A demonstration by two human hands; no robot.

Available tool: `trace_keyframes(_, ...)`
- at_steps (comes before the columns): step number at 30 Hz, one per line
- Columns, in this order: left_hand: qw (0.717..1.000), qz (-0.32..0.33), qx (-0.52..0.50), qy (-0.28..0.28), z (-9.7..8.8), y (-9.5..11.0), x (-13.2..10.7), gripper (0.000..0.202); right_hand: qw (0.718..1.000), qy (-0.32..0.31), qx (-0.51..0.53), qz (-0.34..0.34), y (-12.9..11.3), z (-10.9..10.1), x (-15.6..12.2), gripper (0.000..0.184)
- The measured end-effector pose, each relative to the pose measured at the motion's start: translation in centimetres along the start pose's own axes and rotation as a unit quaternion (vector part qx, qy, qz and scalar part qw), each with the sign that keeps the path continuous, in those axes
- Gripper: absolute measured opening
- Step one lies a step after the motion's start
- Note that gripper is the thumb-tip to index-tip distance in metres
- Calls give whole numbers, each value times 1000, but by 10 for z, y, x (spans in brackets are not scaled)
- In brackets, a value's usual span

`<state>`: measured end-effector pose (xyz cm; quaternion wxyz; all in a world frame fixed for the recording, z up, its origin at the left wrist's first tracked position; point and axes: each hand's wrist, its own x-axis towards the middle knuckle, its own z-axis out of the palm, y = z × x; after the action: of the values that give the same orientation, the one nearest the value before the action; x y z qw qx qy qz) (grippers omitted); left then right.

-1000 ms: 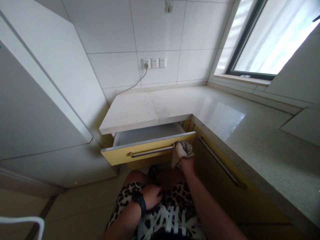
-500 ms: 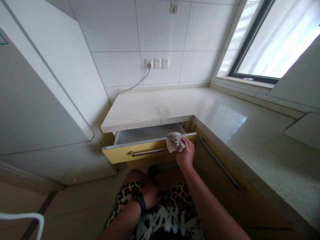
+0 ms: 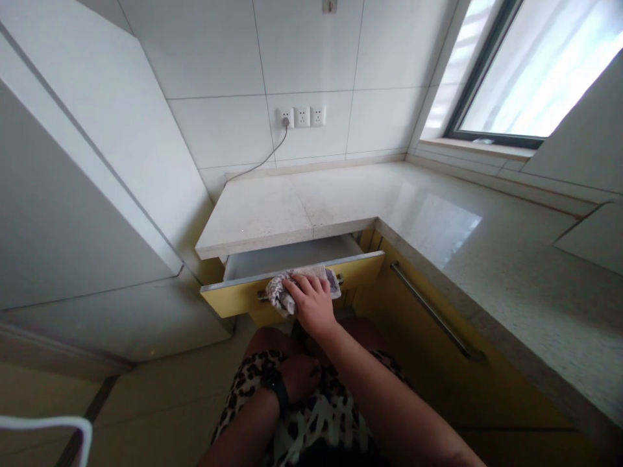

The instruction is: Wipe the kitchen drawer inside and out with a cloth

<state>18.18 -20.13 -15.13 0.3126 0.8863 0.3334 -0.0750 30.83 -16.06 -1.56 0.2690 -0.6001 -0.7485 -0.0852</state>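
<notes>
My right hand (image 3: 314,301) presses a crumpled, patterned cloth (image 3: 282,292) against the front of the yellow drawer (image 3: 224,299), its fingers bent over it. The cloth covers most of the drawer's metal handle (image 3: 263,296); only the two ends show. This drawer is pulled partway out, and its pale inside shows below the countertop. My left hand (image 3: 302,376), with a dark watch (image 3: 276,384) at the wrist, rests on my lap with the fingers curled in and nothing visible in them.
A pale stone countertop (image 3: 263,214) runs in an L above the drawer and along the right. Another long handle (image 3: 433,311) sits on the right-hand cabinet. A tall white cabinet or appliance (image 3: 111,110) stands at the left. A cord (image 3: 263,162) runs from the wall sockets (image 3: 302,117).
My right hand has moved left with the cloth, from the right end of the drawer front to the handle's middle. The cloth is now spread wider. My left hand stays on my lap.
</notes>
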Motion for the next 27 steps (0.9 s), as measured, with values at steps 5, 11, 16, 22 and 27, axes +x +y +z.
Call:
trace_keyframes(5, 1000, 1, 5, 28, -3, 4, -3, 30, 998, 19, -27, 45, 26, -9, -11, 47)
trace_keyframes(11, 999, 3, 14, 39, -5, 6, -5, 34, 994, 37, -52, 91, 52, -14, -22, 49)
trace_keyframes(16, 999, 8, 22, 35, -5, 5, -4, 32, 991, 29, -74, 106, 57, -15, -27, 50)
trace_keyframes(22, 999, 7, 30, 35, -5, 4, -5, 31, 992, 28, -64, 108, 57, -14, -26, 51)
trace_keyframes(27, 999, 6, 34, 42, 1, 1, -1, 34, 992, 28, -62, 105, 57, -15, -27, 54)
